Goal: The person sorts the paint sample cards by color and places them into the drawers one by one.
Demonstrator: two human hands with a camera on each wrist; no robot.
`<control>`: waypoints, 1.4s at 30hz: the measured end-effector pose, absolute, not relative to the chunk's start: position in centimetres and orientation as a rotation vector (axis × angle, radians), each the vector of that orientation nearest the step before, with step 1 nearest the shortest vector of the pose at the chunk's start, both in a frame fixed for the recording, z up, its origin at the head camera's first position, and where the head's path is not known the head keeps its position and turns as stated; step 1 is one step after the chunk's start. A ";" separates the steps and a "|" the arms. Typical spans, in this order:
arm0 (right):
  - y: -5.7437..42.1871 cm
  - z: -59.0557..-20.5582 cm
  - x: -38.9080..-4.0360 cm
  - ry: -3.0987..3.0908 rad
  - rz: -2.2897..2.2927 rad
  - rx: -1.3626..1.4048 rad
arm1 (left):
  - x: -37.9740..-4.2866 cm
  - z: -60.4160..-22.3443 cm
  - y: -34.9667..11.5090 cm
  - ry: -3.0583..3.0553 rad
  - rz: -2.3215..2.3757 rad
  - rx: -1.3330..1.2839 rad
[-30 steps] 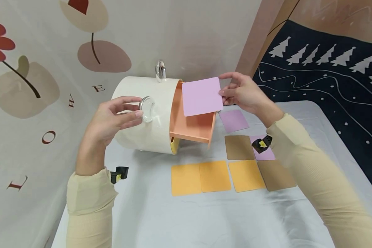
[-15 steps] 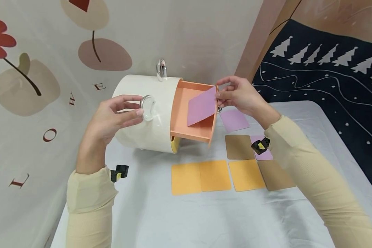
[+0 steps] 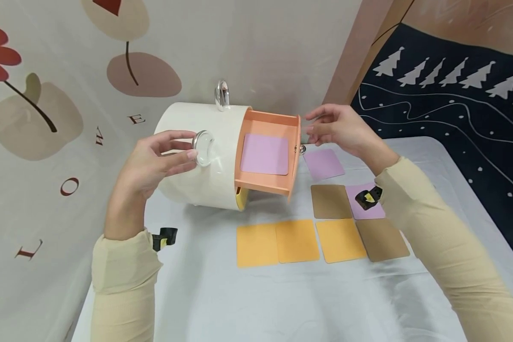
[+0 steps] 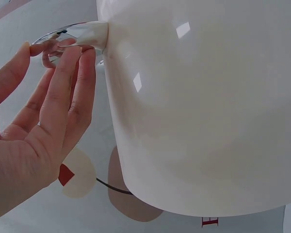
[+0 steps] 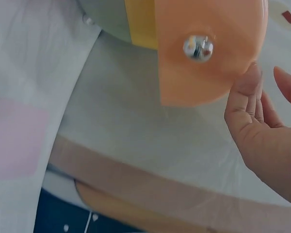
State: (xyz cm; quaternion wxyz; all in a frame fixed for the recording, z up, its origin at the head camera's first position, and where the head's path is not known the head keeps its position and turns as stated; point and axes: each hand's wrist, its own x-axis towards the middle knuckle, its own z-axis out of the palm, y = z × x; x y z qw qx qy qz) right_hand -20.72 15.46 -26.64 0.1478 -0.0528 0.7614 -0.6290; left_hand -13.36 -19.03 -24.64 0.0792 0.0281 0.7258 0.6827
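Note:
A glossy white cylindrical box (image 3: pixel 175 118) lies on its side with a peach drawer (image 3: pixel 262 180) pulled out of its right end. Flat inside this drawer lies a lilac square card (image 3: pixel 264 154). My left hand (image 3: pixel 147 164) pinches a silver ring-shaped handle (image 4: pixel 68 41) on the box, thumb on one side and fingers on the other. My right hand (image 3: pixel 342 128) is just past the drawer's front, fingers loosely bent and holding nothing. In the right wrist view, its fingertips (image 5: pixel 250 77) overlap the edge of the peach drawer front, beside a silver round knob (image 5: pixel 199 47).
Several square cards lie on the white cloth: orange cards (image 3: pixel 256 246) in front, brown cards (image 3: pixel 330 202) and lilac cards (image 3: pixel 323 164) at right. A second silver ring (image 3: pixel 222 94) tops the box. A yellow drawer (image 3: pixel 241 198) shows below the peach one.
My right hand lowered the lilac card into the peach drawer, let it go, and drew back slightly to the right. The left hand keeps its place on the ring handle.

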 end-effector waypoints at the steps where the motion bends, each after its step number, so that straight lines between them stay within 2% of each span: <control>1: 15.9 -26.8 -20.8 2.206 -1.799 -0.146 | -13.4 -24.6 -19.0 2.171 2.043 0.086; 7: 19.7 -29.1 -21.1 2.365 -1.624 -0.104 | -13.4 -24.7 -19.1 2.132 2.075 0.094; 14: 25.2 -34.1 -20.6 2.450 -1.388 -0.014 | -13.5 -25.0 -19.1 2.088 2.102 0.114; 26: 32.7 -41.8 -17.7 2.445 -1.238 0.334 | -13.5 -25.1 -19.2 2.083 2.106 0.123; 35: 33.3 -44.9 -16.4 2.444 -1.161 0.544 | -13.5 -25.1 -19.2 2.076 2.116 0.138; 42: 32.5 -46.3 -16.3 2.495 -1.133 0.571 | -13.5 -25.1 -19.2 2.079 2.113 0.142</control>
